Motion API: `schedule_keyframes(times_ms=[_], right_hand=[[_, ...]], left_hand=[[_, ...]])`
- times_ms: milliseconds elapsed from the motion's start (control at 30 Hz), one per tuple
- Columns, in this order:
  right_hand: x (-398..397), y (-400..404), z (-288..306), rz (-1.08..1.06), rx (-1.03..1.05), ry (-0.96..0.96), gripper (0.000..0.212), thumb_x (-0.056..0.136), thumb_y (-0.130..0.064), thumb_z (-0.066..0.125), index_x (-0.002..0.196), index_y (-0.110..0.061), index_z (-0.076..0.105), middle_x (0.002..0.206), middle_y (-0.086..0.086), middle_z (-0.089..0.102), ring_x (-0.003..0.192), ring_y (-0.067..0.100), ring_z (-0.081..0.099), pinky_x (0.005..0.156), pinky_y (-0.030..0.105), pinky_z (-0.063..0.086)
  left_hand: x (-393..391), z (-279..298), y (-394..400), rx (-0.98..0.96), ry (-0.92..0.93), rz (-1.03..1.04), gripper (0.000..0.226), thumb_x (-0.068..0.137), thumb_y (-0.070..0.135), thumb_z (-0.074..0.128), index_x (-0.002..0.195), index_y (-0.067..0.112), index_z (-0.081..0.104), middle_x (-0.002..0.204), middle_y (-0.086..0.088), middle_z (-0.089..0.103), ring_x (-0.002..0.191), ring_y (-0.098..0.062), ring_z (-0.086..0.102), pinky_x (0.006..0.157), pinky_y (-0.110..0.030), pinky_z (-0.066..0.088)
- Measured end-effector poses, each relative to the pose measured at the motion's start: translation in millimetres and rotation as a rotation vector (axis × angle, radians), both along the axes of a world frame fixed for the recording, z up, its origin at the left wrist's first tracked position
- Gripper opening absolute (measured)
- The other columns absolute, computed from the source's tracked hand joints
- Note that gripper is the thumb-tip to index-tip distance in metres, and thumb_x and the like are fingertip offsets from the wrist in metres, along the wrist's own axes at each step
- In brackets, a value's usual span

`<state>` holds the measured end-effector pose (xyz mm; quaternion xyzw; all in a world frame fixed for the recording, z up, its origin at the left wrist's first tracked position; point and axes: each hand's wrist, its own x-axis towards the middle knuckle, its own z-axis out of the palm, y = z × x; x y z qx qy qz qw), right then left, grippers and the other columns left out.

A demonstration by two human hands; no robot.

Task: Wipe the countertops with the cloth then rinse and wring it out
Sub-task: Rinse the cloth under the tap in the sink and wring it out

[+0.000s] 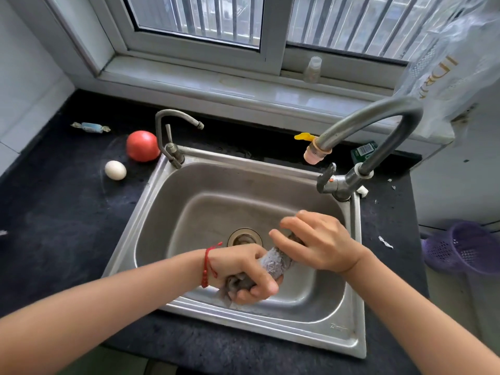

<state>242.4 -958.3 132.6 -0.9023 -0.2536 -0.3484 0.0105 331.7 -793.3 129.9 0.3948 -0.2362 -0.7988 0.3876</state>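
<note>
The grey, knobbly-textured cloth, rolled into a rope, hangs over the stainless steel sink, its long axis running from lower left to upper right between both hands. The left hand has a tight fisted grip round its lower end; the right hand curls round the upper end, two fingers lifted. Wringing looks under way, each hand equally near. The sink basin holds nothing but its round metal drain. A red tomato and a white egg lie on the black counter.
</note>
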Motion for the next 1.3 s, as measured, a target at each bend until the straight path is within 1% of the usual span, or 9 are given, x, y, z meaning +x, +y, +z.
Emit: schedule_keyframes(times_ms=[133,200,267,333,400,467,533,933,1300], right_hand=[[3.5,1.3,-28.1,-0.153,-0.188,0.153,0.024,0.072,-0.019,0.066,0.062,-0.015,0.045,0.049,-0.001,0.045,0.038,0.016,0.038,0.033,0.025,0.028],[8.4,5.7,-46.8,-0.252,-0.248,0.359,0.015,0.063,-0.017,0.056,0.055,-0.019,0.044,0.045,-0.003,0.046,0.033,0.015,0.042,0.033,0.019,0.023],[15.6,12.8,-63.1,-0.359,-0.307,0.655,0.005,0.049,-0.023,0.053,0.045,-0.021,0.049,0.039,-0.003,0.048,0.027,0.014,0.046,0.032,0.013,0.023],[25.8,17.9,-69.9,-0.468,-0.308,0.878,0.019,0.032,-0.026,0.068,0.041,-0.017,0.053,0.035,0.0,0.051,0.025,0.015,0.049,0.033,0.013,0.02],[32.1,15.0,-76.8,-0.503,-0.224,0.947,0.022,0.043,-0.024,0.076,0.057,-0.013,0.063,0.053,0.006,0.066,0.045,0.025,0.063,0.043,0.02,0.026],[34.5,12.3,-82.8,-0.565,-0.104,1.091,0.019,0.074,-0.013,0.058,0.09,-0.003,0.063,0.094,0.017,0.07,0.084,0.036,0.066,0.061,0.03,0.037],[33.1,10.7,-88.6,-0.639,-0.002,1.236,0.024,0.08,-0.012,0.049,0.099,-0.004,0.061,0.106,0.018,0.066,0.097,0.038,0.062,0.071,0.034,0.043],[21.1,19.9,-102.0,-0.775,0.496,1.37,0.02,0.075,-0.016,0.05,0.082,-0.002,0.063,0.094,0.022,0.067,0.087,0.04,0.06,0.063,0.03,0.04],[19.4,22.2,-93.3,-0.737,0.597,1.516,0.023,0.073,-0.016,0.06,0.086,0.002,0.067,0.093,0.024,0.069,0.089,0.038,0.062,0.061,0.029,0.038]], left_hand=[[-10.8,-19.4,-8.4,0.126,-0.68,0.203,0.037,0.07,0.012,0.072,0.045,0.019,0.045,0.035,0.007,0.043,0.026,-0.006,0.035,0.032,-0.016,0.027],[-11.5,-38.0,-14.5,0.15,-0.986,0.217,0.037,0.072,0.013,0.068,0.047,0.018,0.042,0.041,0.004,0.041,0.028,-0.004,0.036,0.036,-0.017,0.028],[-7.4,-53.2,-20.2,0.117,-1.23,0.164,0.026,0.075,0.016,0.063,0.052,0.012,0.051,0.052,-0.005,0.054,0.046,-0.008,0.05,0.048,-0.022,0.034],[0.6,-67.7,-26.8,0.122,-1.373,0.079,0.018,0.077,0.022,0.057,0.074,0.005,0.062,0.081,-0.016,0.069,0.078,-0.027,0.062,0.065,-0.028,0.042],[7.3,-83.0,-33.7,0.127,-1.453,0.006,0.023,0.078,0.028,0.051,0.083,0.009,0.062,0.097,-0.016,0.07,0.093,-0.034,0.062,0.075,-0.032,0.047],[10.7,-91.3,-40.4,0.116,-1.534,-0.092,0.025,0.079,0.031,0.048,0.087,0.013,0.062,0.102,-0.014,0.069,0.096,-0.036,0.061,0.078,-0.035,0.048],[12.4,-95.2,-47.1,0.097,-1.588,-0.182,0.026,0.081,0.03,0.047,0.092,0.012,0.062,0.105,-0.015,0.068,0.098,-0.037,0.061,0.08,-0.036,0.048],[21.2,-99.2,-54.9,-0.139,-1.774,-0.603,0.029,0.087,0.028,0.039,0.106,0.01,0.052,0.111,-0.018,0.065,0.099,-0.039,0.061,0.08,-0.039,0.046],[15.4,-101.7,-46.6,-0.206,-1.796,-0.545,0.029,0.089,0.03,0.04,0.105,0.006,0.041,0.105,-0.019,0.066,0.093,-0.041,0.062,0.069,-0.038,0.04]])
